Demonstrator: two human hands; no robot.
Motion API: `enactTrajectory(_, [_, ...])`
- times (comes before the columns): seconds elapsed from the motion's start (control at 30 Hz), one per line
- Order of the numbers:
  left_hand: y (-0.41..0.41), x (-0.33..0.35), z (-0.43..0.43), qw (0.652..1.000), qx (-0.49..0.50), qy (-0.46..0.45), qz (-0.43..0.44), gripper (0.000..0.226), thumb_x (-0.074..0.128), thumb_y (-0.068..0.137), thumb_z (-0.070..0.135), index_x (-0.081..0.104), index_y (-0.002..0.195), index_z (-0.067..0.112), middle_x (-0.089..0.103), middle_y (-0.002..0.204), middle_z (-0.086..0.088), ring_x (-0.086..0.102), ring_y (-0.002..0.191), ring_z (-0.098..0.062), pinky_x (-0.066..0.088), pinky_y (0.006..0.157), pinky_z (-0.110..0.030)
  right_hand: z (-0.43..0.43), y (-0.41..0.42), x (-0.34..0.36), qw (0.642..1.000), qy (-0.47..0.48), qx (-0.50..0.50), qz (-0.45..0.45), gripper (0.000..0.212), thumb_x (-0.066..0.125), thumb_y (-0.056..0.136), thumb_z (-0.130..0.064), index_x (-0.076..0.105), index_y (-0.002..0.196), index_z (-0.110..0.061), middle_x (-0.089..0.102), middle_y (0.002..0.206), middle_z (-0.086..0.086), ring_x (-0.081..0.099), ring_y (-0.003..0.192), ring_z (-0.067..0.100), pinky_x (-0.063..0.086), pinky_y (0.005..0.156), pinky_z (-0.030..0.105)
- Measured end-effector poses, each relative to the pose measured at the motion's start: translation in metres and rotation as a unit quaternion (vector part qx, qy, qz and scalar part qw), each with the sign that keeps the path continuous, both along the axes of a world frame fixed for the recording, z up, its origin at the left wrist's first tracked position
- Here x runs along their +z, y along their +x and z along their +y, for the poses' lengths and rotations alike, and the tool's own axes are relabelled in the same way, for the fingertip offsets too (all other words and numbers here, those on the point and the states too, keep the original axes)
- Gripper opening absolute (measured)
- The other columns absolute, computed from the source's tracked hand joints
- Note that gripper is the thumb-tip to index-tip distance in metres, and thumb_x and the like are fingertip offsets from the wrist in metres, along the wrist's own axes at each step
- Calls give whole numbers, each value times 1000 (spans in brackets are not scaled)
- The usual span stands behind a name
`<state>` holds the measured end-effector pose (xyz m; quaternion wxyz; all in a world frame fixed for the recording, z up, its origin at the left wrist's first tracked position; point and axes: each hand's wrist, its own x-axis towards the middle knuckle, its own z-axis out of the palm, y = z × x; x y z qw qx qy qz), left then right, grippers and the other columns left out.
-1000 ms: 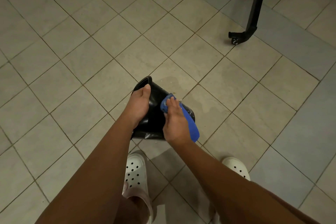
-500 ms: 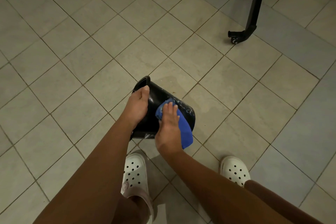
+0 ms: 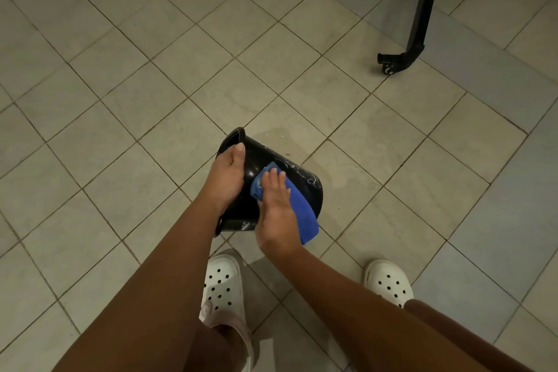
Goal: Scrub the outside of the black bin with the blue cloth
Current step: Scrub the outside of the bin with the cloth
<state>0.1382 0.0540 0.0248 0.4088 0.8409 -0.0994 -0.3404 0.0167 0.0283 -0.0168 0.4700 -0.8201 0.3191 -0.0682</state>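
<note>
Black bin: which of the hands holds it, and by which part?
The left hand grips the black bin near its rim; the right hand only presses the blue cloth on its side.

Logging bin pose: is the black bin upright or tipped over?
Tipped: the black bin has its rim facing left, base right. The left hand grips the rim; the right hand presses the blue cloth on its side.
</note>
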Motion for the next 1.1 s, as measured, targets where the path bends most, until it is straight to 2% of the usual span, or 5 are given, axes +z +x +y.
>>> enactTrajectory(0.53, [0,1,4,1000,9,-14,2,38,27,107,40,59,105,19,62,94,-2,57,86,-10,45,73,-26,-17,12,-1,998,-19,-3,54,70,42,90,6,6,148,-9,3,157,6,-6,143,17,4,118,34])
enactTrajectory(0.8, [3,9,-2,997,2,-17,72,35,32,102,49,50,127,33,56,126,-8,55,115,-28,44,101,-53,-18,2,-9,990,8,-91,105,69,43,91,2,7,148,-10,5,157,5,-1,144,18,17,116,36])
enactTrajectory(0.97, [9,17,-5,980,86,-6,180,53,41,87,65,61,120,27,65,118,-15,62,107,-35,47,98,-54,-22,-22,-23,996,-74,-32,28,51,33,98,-26,22,146,-12,22,154,4,7,143,13,11,118,38])
enactTrajectory(1.03, [9,18,-11,983,80,26,162,81,32,83,78,54,130,17,64,119,-15,61,109,-33,47,97,-51,-21,-32,-28,996,-92,-7,12,55,28,97,-38,21,146,-13,21,154,3,4,143,11,11,117,36])
enactTrajectory(1.1, [7,18,-18,991,57,56,107,75,21,93,74,53,124,13,62,111,-12,59,103,-27,47,88,-41,-21,-42,-35,993,-104,45,27,60,27,96,-42,10,147,-16,8,156,1,-6,143,9,2,116,33])
